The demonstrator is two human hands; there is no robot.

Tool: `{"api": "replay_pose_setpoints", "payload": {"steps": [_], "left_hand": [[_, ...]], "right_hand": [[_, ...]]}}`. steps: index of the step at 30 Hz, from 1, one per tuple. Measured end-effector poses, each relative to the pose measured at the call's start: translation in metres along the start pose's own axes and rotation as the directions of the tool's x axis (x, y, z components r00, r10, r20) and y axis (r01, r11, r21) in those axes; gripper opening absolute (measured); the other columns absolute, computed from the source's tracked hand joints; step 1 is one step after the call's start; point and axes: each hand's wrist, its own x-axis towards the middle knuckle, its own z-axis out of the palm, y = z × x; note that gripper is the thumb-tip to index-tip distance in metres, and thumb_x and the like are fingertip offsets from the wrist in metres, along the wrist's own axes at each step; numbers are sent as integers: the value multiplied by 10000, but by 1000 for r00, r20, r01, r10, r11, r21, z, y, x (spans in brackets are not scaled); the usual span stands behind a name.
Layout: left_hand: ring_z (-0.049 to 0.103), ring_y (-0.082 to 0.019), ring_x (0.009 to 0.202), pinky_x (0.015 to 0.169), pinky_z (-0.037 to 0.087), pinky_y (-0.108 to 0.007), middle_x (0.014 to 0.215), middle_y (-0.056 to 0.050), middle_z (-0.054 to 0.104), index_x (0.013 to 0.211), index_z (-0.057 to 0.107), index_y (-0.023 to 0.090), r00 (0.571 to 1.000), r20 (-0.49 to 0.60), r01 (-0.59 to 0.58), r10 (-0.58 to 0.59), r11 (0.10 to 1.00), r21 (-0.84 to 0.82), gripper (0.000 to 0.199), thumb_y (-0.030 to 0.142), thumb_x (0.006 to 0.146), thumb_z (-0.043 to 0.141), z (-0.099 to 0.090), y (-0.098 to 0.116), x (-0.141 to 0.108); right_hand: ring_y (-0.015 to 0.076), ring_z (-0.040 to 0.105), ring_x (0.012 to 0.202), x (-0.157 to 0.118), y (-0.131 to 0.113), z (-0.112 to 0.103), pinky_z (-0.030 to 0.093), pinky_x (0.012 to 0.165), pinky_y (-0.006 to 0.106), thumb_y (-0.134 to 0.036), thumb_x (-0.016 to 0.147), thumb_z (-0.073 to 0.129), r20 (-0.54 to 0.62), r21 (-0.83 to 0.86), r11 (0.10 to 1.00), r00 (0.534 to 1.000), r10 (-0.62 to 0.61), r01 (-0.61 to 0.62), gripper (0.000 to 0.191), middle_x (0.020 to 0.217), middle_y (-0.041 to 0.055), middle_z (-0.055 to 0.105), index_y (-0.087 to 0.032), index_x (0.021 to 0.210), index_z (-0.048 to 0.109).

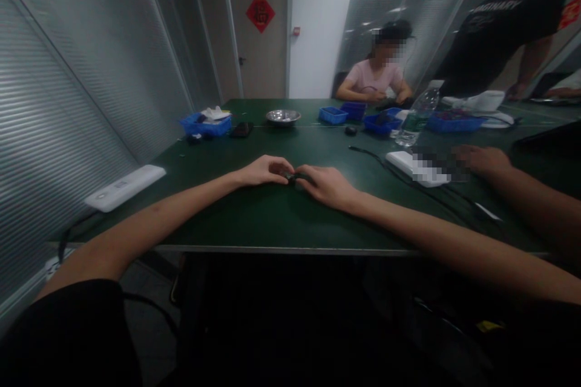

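- Small dark object (293, 178), plastic-looking and too dim to identify, sits low on the dark green surface (272, 217) at centre, pinched between both hands.
- Left hand (265, 170): fingers curled in, tips closed on the object's left end; palm faces down.
- Right hand (329, 186): fingers bent over the object's right end, gripping it; wrist rests on the surface.
- Doing this well, as a judgement: keep the object close to the surface, wrists braced, grip by fingertips only so the part stays visible; light is poor, so go slow.
- Left edge: one white flat power strip (124, 186) with a dark cable trailing off.
- Far left: one blue plastic tray (205, 126) with white stuff in it; two small dark items just beside it.
- Far centre: one round metal bowl (283, 116).
- Right of the bowl: about four more blue trays (333, 115), count unsure, some overlap.
- One clear plastic water bottle (417, 118), upright.
- One white flat device (402, 162), black cable running from it.
- Right edge: a co-worker's hand (483, 160) resting near that device.
- Two other people at the far end, one seated, one standing.
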Motion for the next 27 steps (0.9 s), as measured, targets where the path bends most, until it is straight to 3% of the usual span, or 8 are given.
{"api": "replay_pose_setpoints", "payload": {"steps": [6,13,18,27], "left_hand": [[682,-195,974,929,525,-366,1162,-122,737,1211,735,145,1000,22,-3,4,1000,-29,496,340,778,878,2,1,0],[688,-220,1102,948,513,-354,1253,-121,730,1287,713,195,997,66,-29,27,999,39,448,350,875,797,1,-3,-2],[690,-204,1030,882,514,-333,1266,-128,730,1316,700,191,997,75,-36,29,995,91,449,337,898,774,-1,-6,-1],[684,-213,1079,940,522,-356,1288,-150,721,1355,682,171,994,92,-65,60,996,59,465,239,899,743,-2,-4,-1]], "right_hand": [[231,697,861,0,1,1,442,726,311,-415,1067,468,-5,-13,997,997,71,-71,336,1093,104,761,-214,1298,606],[225,693,819,1,0,-2,423,700,304,-426,1056,485,19,-44,995,996,89,-89,345,1009,90,770,-216,1288,630],[215,684,772,1,2,-3,414,684,297,-435,1050,489,54,-64,994,994,94,-90,368,962,76,770,-229,1317,638],[219,682,776,1,2,-5,399,697,298,-462,1039,472,92,-131,981,983,157,-144,398,929,59,770,-256,1336,639]]}}
